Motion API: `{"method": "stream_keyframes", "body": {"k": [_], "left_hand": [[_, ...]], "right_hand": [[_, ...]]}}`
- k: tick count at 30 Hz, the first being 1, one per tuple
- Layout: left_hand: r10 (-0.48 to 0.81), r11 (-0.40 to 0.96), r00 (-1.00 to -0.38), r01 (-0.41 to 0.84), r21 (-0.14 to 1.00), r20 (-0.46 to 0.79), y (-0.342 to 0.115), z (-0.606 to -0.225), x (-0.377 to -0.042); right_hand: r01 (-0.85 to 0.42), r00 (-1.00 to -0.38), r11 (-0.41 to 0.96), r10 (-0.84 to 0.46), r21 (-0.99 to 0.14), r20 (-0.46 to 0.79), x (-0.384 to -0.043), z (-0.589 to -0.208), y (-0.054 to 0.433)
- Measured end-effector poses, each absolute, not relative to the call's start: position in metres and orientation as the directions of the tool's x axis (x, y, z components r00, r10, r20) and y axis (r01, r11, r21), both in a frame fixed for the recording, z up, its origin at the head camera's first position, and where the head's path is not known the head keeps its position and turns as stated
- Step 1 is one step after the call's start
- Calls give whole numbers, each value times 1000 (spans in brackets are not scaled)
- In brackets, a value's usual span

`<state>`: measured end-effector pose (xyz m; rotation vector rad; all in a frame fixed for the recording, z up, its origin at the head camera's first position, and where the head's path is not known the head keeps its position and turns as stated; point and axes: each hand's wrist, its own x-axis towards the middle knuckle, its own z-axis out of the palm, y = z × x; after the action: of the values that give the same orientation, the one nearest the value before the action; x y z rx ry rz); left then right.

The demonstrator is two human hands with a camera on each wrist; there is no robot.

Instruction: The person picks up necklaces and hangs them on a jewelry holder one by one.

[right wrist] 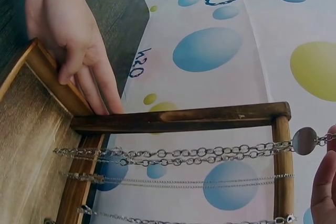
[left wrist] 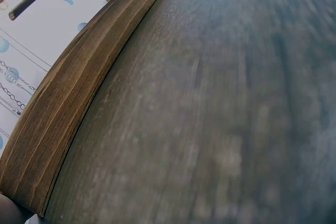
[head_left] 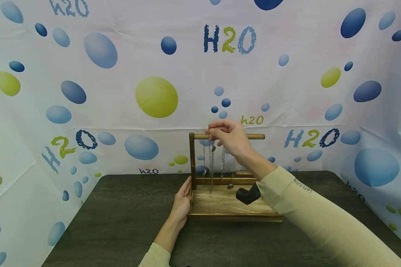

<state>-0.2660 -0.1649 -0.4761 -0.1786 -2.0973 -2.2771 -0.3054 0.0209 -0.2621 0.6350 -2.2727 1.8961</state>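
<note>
A wooden jewelry stand (head_left: 234, 218) has a tray base and a post (head_left: 192, 159) carrying a horizontal bar (head_left: 255, 136). Silver chain necklaces (right wrist: 210, 153) hang from the bar. My right hand (head_left: 232, 139) is at the bar; its thumb and fingers pinch a chain necklace with a round silver disc (right wrist: 304, 141), the disc just beyond the bar in the right wrist view. My left hand (head_left: 180, 205) holds the stand's left side, fingers straight along the outside and thumb (right wrist: 72, 69) over the edge of the tray wall (right wrist: 55, 77).
The stand rests on a dark wooden table (head_left: 137, 207). Behind it hangs a white backdrop (head_left: 194, 63) with blue and green spots. A pendant (head_left: 230, 186) hangs low on another necklace, and a black device (head_left: 248, 194) is on the right wrist.
</note>
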Motion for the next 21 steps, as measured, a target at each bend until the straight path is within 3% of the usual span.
{"method": "stream_keyframes", "body": {"k": [21], "left_hand": [[45, -69, -992, 111, 991, 115, -165, -477, -266]], "right_hand": [[-375, -921, 140, -166, -916, 351, -313, -262, 55]]}}
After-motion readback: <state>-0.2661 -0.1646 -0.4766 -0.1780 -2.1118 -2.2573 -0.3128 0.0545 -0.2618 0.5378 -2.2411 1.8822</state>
